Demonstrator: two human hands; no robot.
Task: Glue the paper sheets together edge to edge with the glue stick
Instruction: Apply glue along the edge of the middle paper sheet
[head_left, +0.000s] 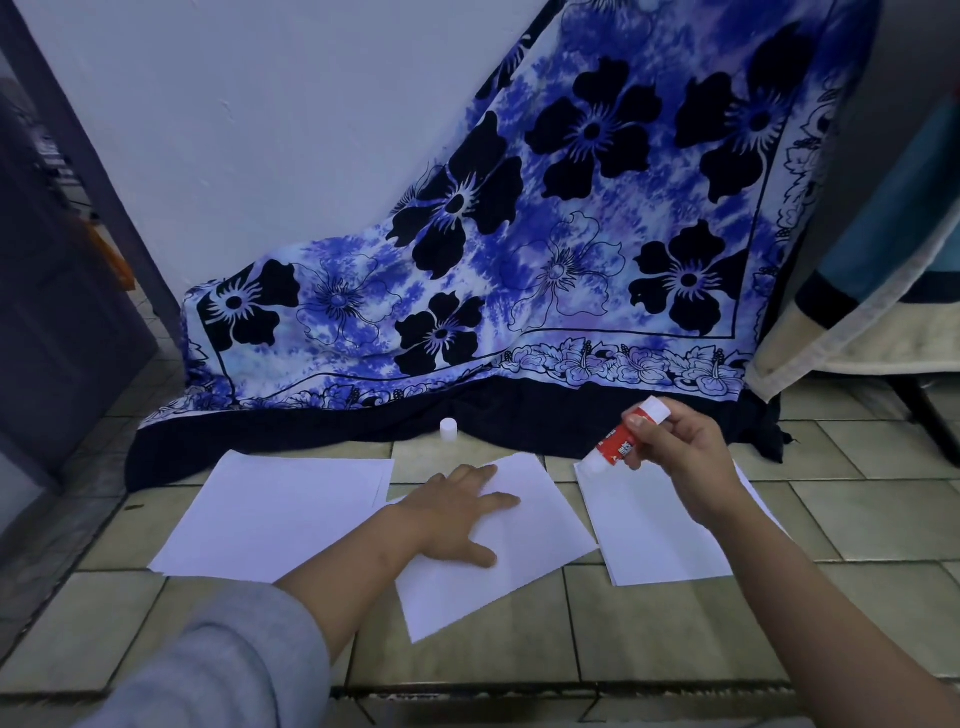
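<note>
Three white paper sheets lie on the tiled floor. The left sheet (275, 514) lies flat. The middle sheet (530, 556) is turned at an angle and overlaps the left one slightly. My left hand (457, 514) presses flat on the middle sheet, fingers spread. The right sheet (660, 535) lies apart from the middle one. My right hand (680, 457) holds a red and white glue stick (621, 439), uncapped, tilted with its tip just above the right sheet's far left corner. The white cap (448, 431) stands on the floor behind the sheets.
A blue floral cloth (519, 260) hangs down the wall and spreads onto the floor just behind the papers. A dark door (62, 291) stands at the left. Draped bedding (857, 291) and a dark furniture leg (930, 421) are at the right.
</note>
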